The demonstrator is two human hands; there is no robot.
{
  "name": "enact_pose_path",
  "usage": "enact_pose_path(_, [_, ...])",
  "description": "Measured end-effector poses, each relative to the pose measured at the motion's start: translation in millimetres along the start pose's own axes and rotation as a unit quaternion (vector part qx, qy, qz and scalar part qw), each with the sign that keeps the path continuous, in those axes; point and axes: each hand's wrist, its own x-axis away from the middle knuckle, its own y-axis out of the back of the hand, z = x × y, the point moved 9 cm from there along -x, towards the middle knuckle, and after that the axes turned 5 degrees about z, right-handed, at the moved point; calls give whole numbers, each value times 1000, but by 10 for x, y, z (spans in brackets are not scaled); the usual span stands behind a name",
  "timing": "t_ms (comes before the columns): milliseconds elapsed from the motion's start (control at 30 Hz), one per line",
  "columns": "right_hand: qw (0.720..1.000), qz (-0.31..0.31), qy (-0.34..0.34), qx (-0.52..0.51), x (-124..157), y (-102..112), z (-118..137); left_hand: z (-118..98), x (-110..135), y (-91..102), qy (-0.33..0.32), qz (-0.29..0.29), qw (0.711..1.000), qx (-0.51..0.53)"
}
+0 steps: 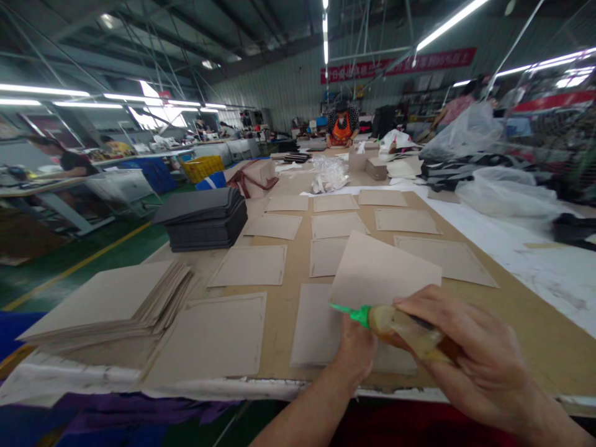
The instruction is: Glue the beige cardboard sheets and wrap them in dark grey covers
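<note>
Right hand (pixel 470 347) grips a glue bottle (pixel 405 329), green nozzle pointing left; left hand (pixel 356 354) lifts a tan card sheet (pixel 382 270) just above the nozzle.

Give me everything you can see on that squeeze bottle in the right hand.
The squeeze bottle is soft-looking translucent plastic, yellowish amber, with a bright green cap tapering to a thin nozzle. It lies almost level with the nozzle pointing left, its tip at the lower edge of the raised card sheet; contact is unclear. The right hand wraps its rear half, fingers over the top, hiding the base. It is held above a flat card sheet near the front edge of the table.
</note>
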Motion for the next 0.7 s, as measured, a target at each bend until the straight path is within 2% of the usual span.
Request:
enact_pose_path(100, [999, -45, -23, 6, -37, 106, -174, -44, -13, -79, -21, 30, 999, 0])
enact_pose_path(200, [995, -73, -35, 52, -32, 140, -270, -71, -10, -97, -31, 34, 999, -12])
enact_pose_path(367, [999, -11, 15, 49, -7, -2, -134, -104, 15, -159, -46, 76, 996, -26])
enact_pose_path(533, [995, -30, 4, 95, 5, 50, -102, -85, 8, -135, -43, 68, 996, -31])
enact_pose_path(633, [998, 4, 23, 66, 0, -13, -91, -96, 0, -164, -54, 91, 994, -13])
enact_pose_path(700, [998, 4, 21, 65, -10, 1, -124, -99, -7, -148, -55, 84, 995, -11])
